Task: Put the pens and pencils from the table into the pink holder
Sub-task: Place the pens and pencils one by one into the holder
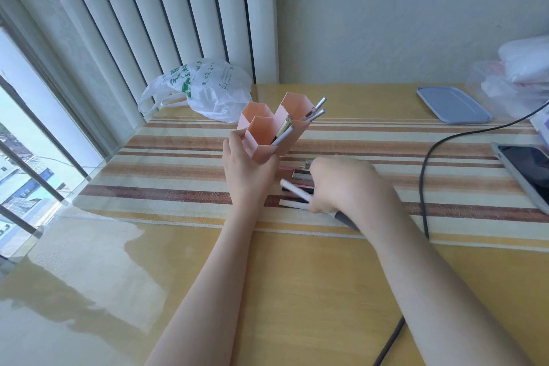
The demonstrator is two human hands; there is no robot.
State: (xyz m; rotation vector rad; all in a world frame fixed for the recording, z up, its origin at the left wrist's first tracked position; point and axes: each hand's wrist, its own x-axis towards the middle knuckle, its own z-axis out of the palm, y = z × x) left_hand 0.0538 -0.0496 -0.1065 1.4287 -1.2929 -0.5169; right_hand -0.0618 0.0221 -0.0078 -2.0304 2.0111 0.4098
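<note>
My left hand [246, 171] grips the base of the pink holder [269, 131], a cluster of hexagonal tubes tilted toward the right. Several pens [298, 125] stick out of its tubes. To the right of that hand, several pens and pencils [297, 175] lie side by side on the striped mat. My right hand [341, 184] is down over them, fingers closed around a white pen [294, 189] whose dark end shows under the wrist. The rest of the pile is hidden beneath this hand.
A white plastic bag [208, 89] lies behind the holder. A grey-blue lid [451, 104] and clear bags [517, 74] sit at the back right. A tablet [525, 172] rests at the right edge, a black cable [424, 187] running past it. A window is on the left.
</note>
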